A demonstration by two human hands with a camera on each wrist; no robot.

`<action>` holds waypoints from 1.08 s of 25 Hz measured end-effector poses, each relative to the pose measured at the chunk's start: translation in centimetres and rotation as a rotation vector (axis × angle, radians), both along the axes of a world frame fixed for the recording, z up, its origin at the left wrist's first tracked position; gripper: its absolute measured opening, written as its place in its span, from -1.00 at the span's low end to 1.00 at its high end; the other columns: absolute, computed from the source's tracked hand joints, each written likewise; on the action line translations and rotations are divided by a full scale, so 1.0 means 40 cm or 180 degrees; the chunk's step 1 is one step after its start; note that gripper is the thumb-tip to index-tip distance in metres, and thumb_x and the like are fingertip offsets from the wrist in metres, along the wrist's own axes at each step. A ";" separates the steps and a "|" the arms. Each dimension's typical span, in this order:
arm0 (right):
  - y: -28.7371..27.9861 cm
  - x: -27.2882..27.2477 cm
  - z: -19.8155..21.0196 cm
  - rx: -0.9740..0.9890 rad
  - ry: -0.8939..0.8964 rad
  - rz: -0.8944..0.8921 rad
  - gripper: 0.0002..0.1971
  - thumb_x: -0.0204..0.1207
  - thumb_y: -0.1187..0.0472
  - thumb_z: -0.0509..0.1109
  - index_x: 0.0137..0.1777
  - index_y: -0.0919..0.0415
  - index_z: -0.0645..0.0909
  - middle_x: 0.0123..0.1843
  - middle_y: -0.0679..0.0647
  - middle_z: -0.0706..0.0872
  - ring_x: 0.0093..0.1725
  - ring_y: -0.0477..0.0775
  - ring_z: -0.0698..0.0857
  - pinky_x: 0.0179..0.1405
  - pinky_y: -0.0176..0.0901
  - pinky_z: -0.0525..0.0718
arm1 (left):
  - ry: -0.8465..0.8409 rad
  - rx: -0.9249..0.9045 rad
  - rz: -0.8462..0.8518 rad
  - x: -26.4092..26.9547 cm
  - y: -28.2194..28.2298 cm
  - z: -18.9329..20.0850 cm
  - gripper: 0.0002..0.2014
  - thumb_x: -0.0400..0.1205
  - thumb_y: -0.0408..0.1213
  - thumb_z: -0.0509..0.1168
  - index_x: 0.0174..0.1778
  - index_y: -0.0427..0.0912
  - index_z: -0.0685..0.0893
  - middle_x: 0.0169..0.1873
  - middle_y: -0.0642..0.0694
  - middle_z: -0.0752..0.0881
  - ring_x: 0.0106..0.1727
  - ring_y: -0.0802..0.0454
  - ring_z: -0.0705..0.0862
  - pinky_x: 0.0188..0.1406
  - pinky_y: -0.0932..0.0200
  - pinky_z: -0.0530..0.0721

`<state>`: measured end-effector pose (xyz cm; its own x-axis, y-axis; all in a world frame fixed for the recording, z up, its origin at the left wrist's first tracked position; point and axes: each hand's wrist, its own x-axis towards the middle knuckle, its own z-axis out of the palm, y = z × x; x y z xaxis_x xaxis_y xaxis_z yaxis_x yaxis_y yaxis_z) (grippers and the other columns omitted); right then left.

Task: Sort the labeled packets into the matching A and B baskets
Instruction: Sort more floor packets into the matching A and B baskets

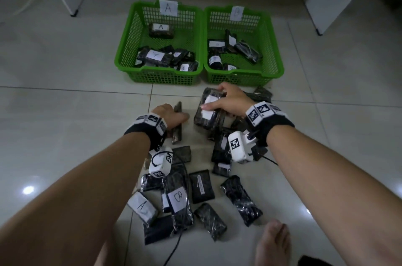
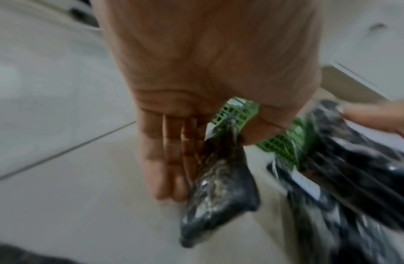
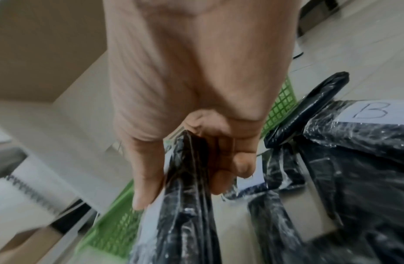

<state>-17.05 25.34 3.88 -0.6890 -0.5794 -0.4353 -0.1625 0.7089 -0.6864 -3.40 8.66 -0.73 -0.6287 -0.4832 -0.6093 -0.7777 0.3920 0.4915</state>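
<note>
Two green baskets stand on the floor, basket A [image 1: 128, 33] on the left and basket B [image 1: 273, 42] on the right, each holding several dark packets. My right hand [image 1: 228, 100] grips a dark packet with a white label [image 1: 206, 113] by its edge, thumb on the label, fingers curled behind [image 3: 221, 157]. Its letter is hidden. My left hand [image 1: 169, 115] pinches a thin dark packet [image 1: 177, 126] held on edge between thumb and straight fingers [image 2: 174, 160]. Its label does not show.
Several more wrapped packets lie scattered on the tiled floor near me, one marked A [image 1: 142, 206] and one marked B [image 1: 178, 199]. More packets [image 1: 262, 94] sit by basket B. A bare foot [image 1: 274, 241] is at the lower right. White furniture legs [image 1: 72, 12] stand behind.
</note>
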 end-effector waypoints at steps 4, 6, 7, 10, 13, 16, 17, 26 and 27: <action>0.010 -0.054 0.034 -0.0834 -0.0949 -0.0843 -0.33 0.24 0.00 0.76 0.30 0.19 0.60 0.12 0.11 0.82 -0.02 0.15 0.83 -0.36 -0.07 0.73 | 0.0980 0.1947 0.1339 0.021 -0.050 0.032 -0.95 0.64 -0.42 0.17 -0.08 -0.28 0.54 -0.24 -0.21 0.60 -0.27 -0.18 0.66 -0.32 -0.03 0.74; 0.006 -0.072 0.040 -0.1349 -0.1334 -0.1082 -0.58 0.45 0.11 0.61 0.22 0.27 0.65 0.05 0.18 0.83 -0.15 0.15 0.77 -0.45 -0.10 0.60 | 0.1499 0.2518 0.1387 0.023 -0.078 0.052 -0.83 0.63 -0.56 0.18 0.06 -0.27 0.58 -0.08 -0.24 0.69 -0.08 -0.20 0.70 -0.23 -0.03 0.79; 0.005 -0.077 0.046 -0.1520 -0.1456 -0.1148 -0.72 0.54 0.15 0.52 0.18 0.27 0.65 0.00 0.19 0.81 -0.20 0.13 0.73 -0.43 -0.09 0.55 | 0.1694 0.2627 0.1359 0.020 -0.088 0.064 -0.76 0.64 -0.60 0.18 0.15 -0.28 0.59 -0.01 -0.24 0.72 0.00 -0.20 0.72 -0.17 -0.04 0.81; -0.003 -0.099 0.067 -0.1887 -0.1651 -0.1378 -0.92 0.62 0.24 0.36 0.02 0.24 0.63 -0.08 0.19 0.76 -0.27 0.09 0.72 -0.37 -0.06 0.56 | 0.2052 0.2566 0.1181 -0.010 -0.117 0.105 -0.66 0.66 -0.63 0.18 0.31 -0.28 0.58 0.13 -0.23 0.77 0.15 -0.21 0.75 -0.05 -0.06 0.81; -0.014 -0.132 0.070 -0.2199 -0.1466 -0.1807 -0.95 0.59 0.30 0.31 -0.03 0.24 0.60 -0.03 0.22 0.74 -0.28 0.13 0.76 -0.43 -0.06 0.63 | 0.2412 0.2189 0.1198 -0.059 -0.130 0.136 -0.50 0.64 -0.64 0.24 0.49 -0.23 0.45 0.23 -0.26 0.75 0.25 -0.27 0.73 -0.01 -0.15 0.81; -0.014 -0.188 0.064 -0.2482 -0.0714 -0.2189 -0.73 0.59 0.35 0.38 0.24 0.12 0.55 0.22 0.17 0.74 -0.05 0.23 0.85 -0.32 0.06 0.81 | 0.2834 0.1442 0.1371 -0.121 -0.156 0.131 -0.20 0.56 -0.66 0.35 0.57 0.12 0.25 0.18 -0.19 0.75 0.13 -0.17 0.78 -0.07 -0.26 0.81; -0.013 -0.204 0.063 -0.2450 -0.0419 -0.2249 -0.68 0.58 0.34 0.43 0.29 0.09 0.55 0.23 0.13 0.73 0.01 0.24 0.84 -0.23 0.10 0.84 | 0.2917 0.1040 0.1265 -0.140 -0.163 0.125 -0.22 0.54 -0.61 0.40 0.52 0.18 0.31 0.17 -0.15 0.74 0.10 -0.15 0.78 -0.04 -0.28 0.80; 0.007 -0.296 -0.060 0.0089 0.1849 -0.1885 -0.47 0.34 -0.26 0.58 0.18 -0.01 0.54 0.13 0.07 0.77 0.24 0.22 0.66 0.45 0.14 0.43 | 0.1374 -0.1265 0.0574 -0.312 -0.201 0.052 -0.38 0.61 0.20 0.19 0.58 0.13 0.27 0.35 -0.20 0.67 0.43 -0.31 0.53 0.44 -0.25 0.44; 0.010 -0.304 -0.073 0.0356 0.1948 -0.1749 -0.50 0.39 -0.28 0.51 0.16 0.02 0.57 0.17 0.12 0.75 0.31 0.26 0.61 0.47 0.17 0.36 | 0.0946 -0.1540 0.0399 -0.317 -0.192 0.046 -0.40 0.64 0.20 0.11 0.60 0.09 0.26 0.37 -0.24 0.64 0.49 -0.33 0.44 0.47 -0.28 0.32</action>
<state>-29.21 25.72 0.95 -0.9951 -0.0666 0.0735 -0.0949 0.8549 -0.5100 -16.07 0.99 1.12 -0.6591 -0.7444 -0.1067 -0.6886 0.5403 0.4837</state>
